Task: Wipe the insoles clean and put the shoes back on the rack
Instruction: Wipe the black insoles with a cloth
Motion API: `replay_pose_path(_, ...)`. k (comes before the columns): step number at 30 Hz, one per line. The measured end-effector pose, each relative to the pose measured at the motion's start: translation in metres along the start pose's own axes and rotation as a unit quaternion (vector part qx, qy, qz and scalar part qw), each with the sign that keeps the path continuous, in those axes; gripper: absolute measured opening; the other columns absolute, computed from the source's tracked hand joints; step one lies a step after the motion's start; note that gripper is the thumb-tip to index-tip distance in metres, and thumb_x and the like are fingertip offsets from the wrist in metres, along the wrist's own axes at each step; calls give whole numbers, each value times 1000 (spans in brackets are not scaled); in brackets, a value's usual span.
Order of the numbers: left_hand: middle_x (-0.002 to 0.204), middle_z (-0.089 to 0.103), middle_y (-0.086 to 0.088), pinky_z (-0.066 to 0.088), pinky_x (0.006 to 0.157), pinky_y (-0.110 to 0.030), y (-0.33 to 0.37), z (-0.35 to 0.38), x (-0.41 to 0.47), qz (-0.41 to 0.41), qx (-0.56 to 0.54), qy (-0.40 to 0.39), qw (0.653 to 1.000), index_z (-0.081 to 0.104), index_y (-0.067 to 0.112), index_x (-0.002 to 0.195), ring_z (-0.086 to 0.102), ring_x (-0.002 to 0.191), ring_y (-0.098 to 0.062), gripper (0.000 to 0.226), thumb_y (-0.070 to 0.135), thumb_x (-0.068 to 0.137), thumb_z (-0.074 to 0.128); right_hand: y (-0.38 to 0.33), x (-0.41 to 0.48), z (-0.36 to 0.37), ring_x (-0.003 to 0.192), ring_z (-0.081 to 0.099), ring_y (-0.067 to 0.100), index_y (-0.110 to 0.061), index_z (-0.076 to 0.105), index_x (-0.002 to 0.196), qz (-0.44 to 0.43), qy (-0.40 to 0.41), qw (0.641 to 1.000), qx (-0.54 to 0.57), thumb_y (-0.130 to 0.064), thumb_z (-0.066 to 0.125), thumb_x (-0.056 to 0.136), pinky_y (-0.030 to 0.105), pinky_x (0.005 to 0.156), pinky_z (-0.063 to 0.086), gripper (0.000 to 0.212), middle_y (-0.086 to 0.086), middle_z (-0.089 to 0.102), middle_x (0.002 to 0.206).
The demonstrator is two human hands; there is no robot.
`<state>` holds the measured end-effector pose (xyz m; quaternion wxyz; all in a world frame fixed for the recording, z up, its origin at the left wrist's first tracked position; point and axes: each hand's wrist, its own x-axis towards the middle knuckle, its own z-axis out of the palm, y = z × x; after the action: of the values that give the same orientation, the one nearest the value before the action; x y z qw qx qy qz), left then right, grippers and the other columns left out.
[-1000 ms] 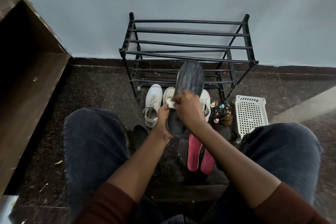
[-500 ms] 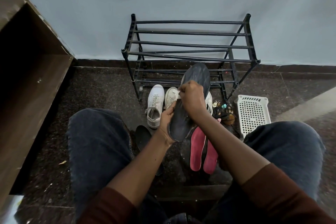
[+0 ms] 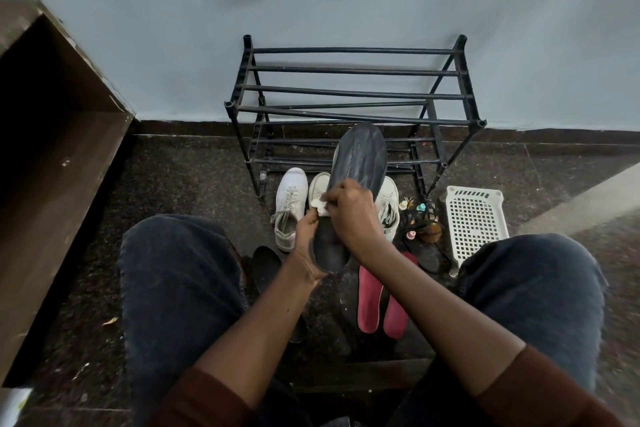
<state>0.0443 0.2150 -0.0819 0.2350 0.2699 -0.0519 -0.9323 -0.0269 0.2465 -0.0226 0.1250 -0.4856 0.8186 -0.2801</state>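
The floor is dark, speckled polished stone, and it meets a pale blue wall at its far edge. A brown wood-grain cabinet with a worn edge runs along the floor's left side. Against the wall at the far edge stands the rack, an open frame of thin black tubes with bare tiers. To the right of the rack, a white plastic basket with a square-hole grid lies on the floor. White lace-up sneakers sit in front of the rack's lower bars. Above them is the dark grey insole, long, rounded and faintly streaked, with its toe pointing at the rack. Two smooth red insoles lie side by side near the floor's middle, between the denim knees, and a black insole lies to their left. Of the hands, the left hand grips the grey insole's heel end, and the right hand presses a small crumpled white cloth, held in curled fingers, onto its surface.
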Motion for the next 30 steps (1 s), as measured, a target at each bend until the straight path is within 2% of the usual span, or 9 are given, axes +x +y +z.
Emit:
replay_pose_path(5, 96, 72, -10, 55, 83, -40, 2, 5, -2, -33, 60, -10, 998, 76, 9, 93, 70, 90, -26, 43, 37, 82, 46, 9, 34, -12, 90, 60, 35, 1, 72, 95, 17, 31, 999, -1, 7, 55, 82, 31, 78, 42, 22, 23, 63, 97)
replay_pose_path(10, 80, 73, -10, 59, 66, -32, 7, 6, -4, -10, 13, 20, 1000, 76, 5, 83, 72, 73, -22, 41, 31, 82, 44, 4, 8, -2, 88, 61, 28, -2, 73, 93, -55, -12, 998, -4, 3, 58, 82, 31, 78, 45, 19, 15, 64, 97)
replay_pose_path(12, 67, 70, -11, 59, 58, -28, 5, 7, -6, -20, -17, -8, 1000, 70, 2, 83, 70, 62, -21, 14, 15, 81, 65, 3, -10, 2, 85, 62, 26, -3, 73, 91, -75, -16, 997, 13, 2, 60, 82, 31, 76, 44, 17, 13, 64, 94)
replay_pose_path(14, 73, 70, -19, 59, 67, -32, 0, 11, -11, -1, -43, -49, 998, 71, -7, 82, 71, 69, -28, 33, 2, 56, 88, 4, -16, 1, 84, 62, 25, -2, 73, 91, -73, -5, 997, 29, 2, 61, 82, 31, 75, 46, 15, 12, 64, 92)
replay_pose_path(16, 81, 72, -14, 57, 74, -30, -2, 12, -13, 17, 8, -42, 999, 74, -1, 84, 72, 76, -23, 47, 15, 44, 93, 7, -11, -1, 84, 62, 26, -2, 73, 93, -65, 2, 998, 18, 1, 61, 83, 32, 75, 47, 16, 14, 63, 93)
replay_pose_path(22, 101, 70, -12, 55, 79, -39, 3, 9, -9, -43, 46, -18, 998, 70, 6, 104, 68, 90, -28, 45, 38, 91, 41, 19, 27, -15, 86, 61, 26, -3, 73, 92, 22, 34, 998, 55, 1, 63, 79, 22, 79, 40, 17, 15, 65, 97)
replay_pose_path(24, 104, 68, -16, 58, 74, -38, 7, 10, -12, -59, 31, -33, 997, 65, 2, 111, 67, 90, -31, 56, 45, 97, 33, 23, 33, -24, 81, 61, 14, -12, 75, 90, 115, 62, 975, 181, -7, 69, 77, 18, 76, 41, 15, 4, 69, 92)
replay_pose_path(28, 126, 50, -15, 55, 79, -38, 18, 16, -13, -53, 44, -103, 992, 32, 7, 144, 64, 100, -31, 83, 60, 82, 46, 22, 27, -38, 65, 62, 18, -7, 70, 90, 213, 53, 848, 482, 4, 63, 80, 28, 66, 54, 17, 6, 68, 75)
replay_pose_path(30, 123, 49, -14, 55, 81, -39, 19, 18, -13, -57, 54, -127, 989, 31, 11, 144, 57, 103, -31, 89, 57, 73, 61, 21, 15, -39, 56, 61, 16, -16, 72, 86, 198, 26, 864, 461, 8, 61, 79, 26, 59, 55, 27, 2, 68, 67)
